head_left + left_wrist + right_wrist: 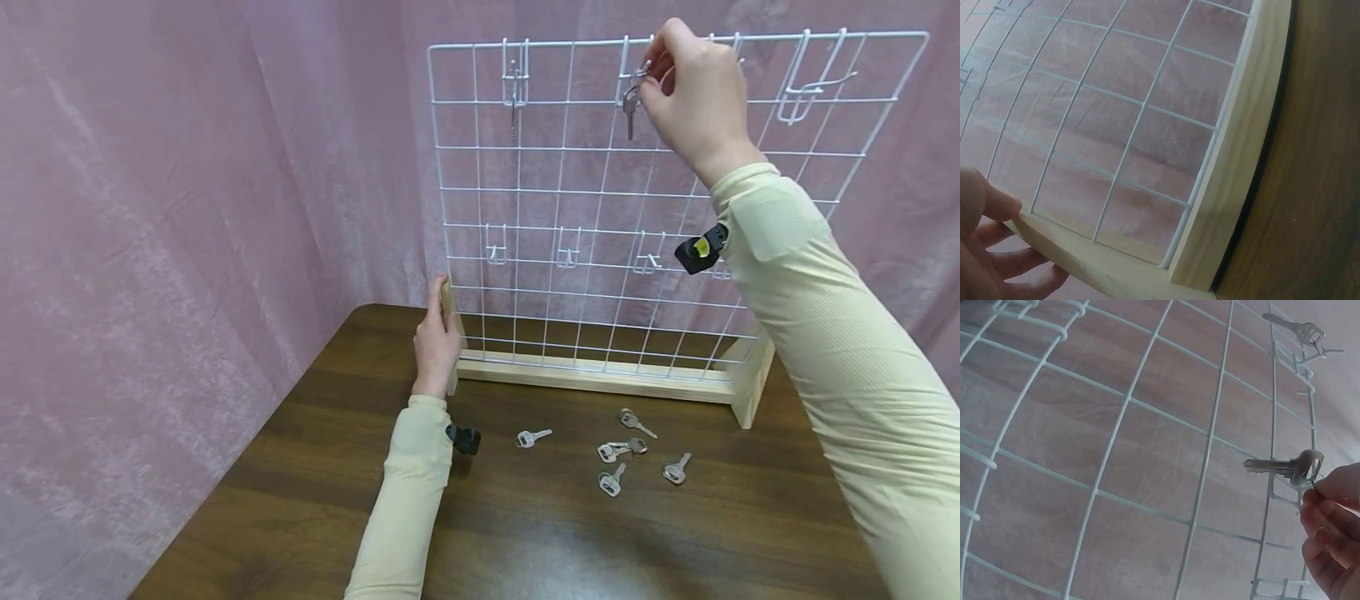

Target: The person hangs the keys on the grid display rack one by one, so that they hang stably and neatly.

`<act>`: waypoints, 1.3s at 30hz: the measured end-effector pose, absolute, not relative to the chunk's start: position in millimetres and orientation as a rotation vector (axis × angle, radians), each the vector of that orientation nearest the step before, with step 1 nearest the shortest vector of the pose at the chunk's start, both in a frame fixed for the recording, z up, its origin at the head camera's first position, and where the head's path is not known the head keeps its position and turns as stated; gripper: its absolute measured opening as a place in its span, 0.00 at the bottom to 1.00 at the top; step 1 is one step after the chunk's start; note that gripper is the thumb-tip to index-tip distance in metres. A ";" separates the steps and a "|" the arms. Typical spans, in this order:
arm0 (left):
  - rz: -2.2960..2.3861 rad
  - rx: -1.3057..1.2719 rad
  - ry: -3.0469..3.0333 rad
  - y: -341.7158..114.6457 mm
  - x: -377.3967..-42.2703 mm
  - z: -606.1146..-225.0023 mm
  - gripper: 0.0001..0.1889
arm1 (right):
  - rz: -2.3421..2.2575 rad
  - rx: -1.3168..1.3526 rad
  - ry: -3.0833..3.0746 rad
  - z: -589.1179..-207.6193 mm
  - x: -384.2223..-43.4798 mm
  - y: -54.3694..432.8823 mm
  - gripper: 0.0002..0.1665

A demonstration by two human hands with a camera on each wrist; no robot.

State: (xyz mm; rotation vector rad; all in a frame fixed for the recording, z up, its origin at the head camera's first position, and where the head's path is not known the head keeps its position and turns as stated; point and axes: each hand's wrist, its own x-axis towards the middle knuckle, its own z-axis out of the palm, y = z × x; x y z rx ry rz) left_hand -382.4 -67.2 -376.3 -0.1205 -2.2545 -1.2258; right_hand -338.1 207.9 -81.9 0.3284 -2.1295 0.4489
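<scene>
My right hand (701, 100) is up at the top row of a white wire grid (558, 196). Its thumb and fingertips pinch the small ring of a silver key (1279, 465), right at a white hook; whether the ring is on the hook I cannot tell. Another key (1307, 331) hangs by its ring from the top-left hook. Low on the left, my left hand (435, 346) grips the wooden side piece (1085, 265) of the grid's stand, thumb on one face and fingers on the other.
Several loose keys (533, 437) with rings lie on the brown table (525, 533) before the stand's wooden base bar (592, 379). A top-right hook (817, 87) and a lower row of smaller hooks (567, 254) hold no key. Pink curtains (187, 167) hang behind.
</scene>
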 end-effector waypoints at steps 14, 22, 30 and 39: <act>-1.237 -0.101 -2.252 -67.8 -382.2 -377.0 0.32 | 0.551 0.299 -2.045 -103.2 -317.5 205.2 0.18; -1.226 -0.072 -2.256 -71.1 -381.8 -377.7 0.31 | 0.583 0.454 -1.972 -148.5 -272.7 201.4 0.10; -1.221 -0.072 -2.252 -74.6 -383.0 -376.1 0.32 | 0.638 0.554 -1.916 -202.2 -242.7 196.8 0.05; -1.217 -0.092 -2.258 -73.0 -383.3 -379.0 0.31 | 0.683 0.612 -1.933 -258.6 -221.8 192.9 0.07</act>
